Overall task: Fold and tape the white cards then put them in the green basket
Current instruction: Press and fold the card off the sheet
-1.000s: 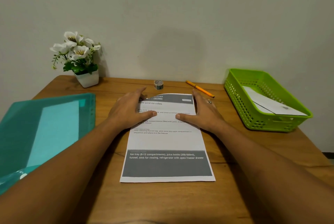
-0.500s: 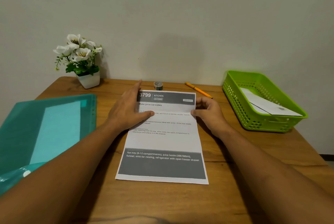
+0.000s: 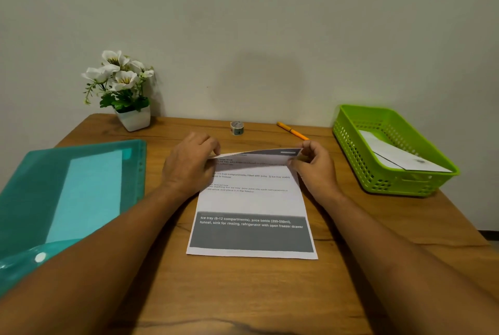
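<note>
A white card (image 3: 251, 199) printed with text and grey bands lies in the middle of the wooden table (image 3: 351, 280). Its far edge is lifted off the table and curls toward me. My left hand (image 3: 189, 164) pinches the far left corner, and my right hand (image 3: 314, 167) pinches the far right corner. The near half of the card rests flat. A green basket (image 3: 351, 143) stands at the right and holds folded white cards (image 3: 399, 156). A small roll of tape (image 3: 237, 127) sits near the wall behind the card.
A teal plastic folder (image 3: 67, 194) covers the left side of the table. A white pot of flowers (image 3: 127, 94) stands at the back left. An orange pen (image 3: 291, 130) lies between the tape and the basket. The wall runs along the table's far edge.
Both hands went from pressing flat on the card's upper part to pinching its far corners. The far edge has risen off the table and bends toward me.
</note>
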A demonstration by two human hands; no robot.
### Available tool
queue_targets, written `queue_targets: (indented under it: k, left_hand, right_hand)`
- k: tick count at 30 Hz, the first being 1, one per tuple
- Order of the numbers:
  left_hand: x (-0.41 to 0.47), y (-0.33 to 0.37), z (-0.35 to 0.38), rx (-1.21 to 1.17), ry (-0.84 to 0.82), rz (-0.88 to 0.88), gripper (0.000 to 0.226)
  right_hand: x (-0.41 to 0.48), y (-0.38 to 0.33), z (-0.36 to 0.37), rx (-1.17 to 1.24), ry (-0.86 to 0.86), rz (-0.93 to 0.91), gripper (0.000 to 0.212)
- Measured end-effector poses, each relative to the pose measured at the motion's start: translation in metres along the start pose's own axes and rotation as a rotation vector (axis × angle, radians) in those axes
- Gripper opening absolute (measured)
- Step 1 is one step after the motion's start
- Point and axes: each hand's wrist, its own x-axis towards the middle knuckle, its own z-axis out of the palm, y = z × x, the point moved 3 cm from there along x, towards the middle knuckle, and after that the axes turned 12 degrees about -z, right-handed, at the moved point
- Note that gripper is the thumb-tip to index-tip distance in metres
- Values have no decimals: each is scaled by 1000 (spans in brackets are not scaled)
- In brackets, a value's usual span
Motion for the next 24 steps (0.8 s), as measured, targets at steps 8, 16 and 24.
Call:
queue_targets:
  k: [8,16,24]
  left_hand:
    - [0,0,4,-61,-115,-2,23]
    - [2,-1,11,-41,-200,28,56]
    - [2,5,9,-16,-191,86,68]
  right_hand:
    - [-6,-14,5,-434,-91,-235,41]
    - [-14,-22,19,-634,-309,-386,34]
    - [-19,-30,25,-679,-430,-428,65]
